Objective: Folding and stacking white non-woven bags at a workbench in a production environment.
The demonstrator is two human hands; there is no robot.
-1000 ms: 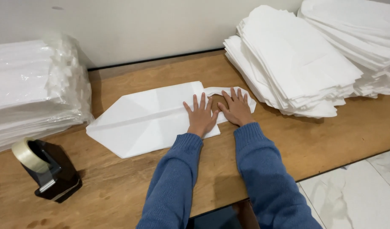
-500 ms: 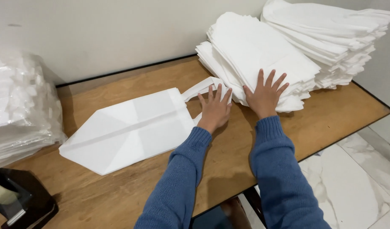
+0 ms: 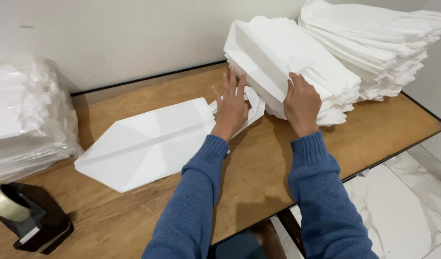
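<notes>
A flat folded white paper bag (image 3: 148, 141) with a pointed left end lies on the wooden table (image 3: 258, 172). My left hand (image 3: 231, 108) rests with spread fingers on its right end, where paper handles stick out. My right hand (image 3: 302, 103) grips the front edge of a tall stack of folded white bags (image 3: 287, 62) and lifts the upper ones. Both arms wear blue knitted sleeves.
A second, taller stack of white bags (image 3: 373, 43) stands at the back right. A plastic-wrapped bundle of white sheets (image 3: 26, 120) sits at the left. A black tape dispenser (image 3: 31, 220) stands at the front left corner. Marble floor shows beyond the table's right edge.
The view has swung to the right. My right hand left the flat bag's end, reached the nearer stack and now grips its edge. My left hand stayed on the bag's handle end.
</notes>
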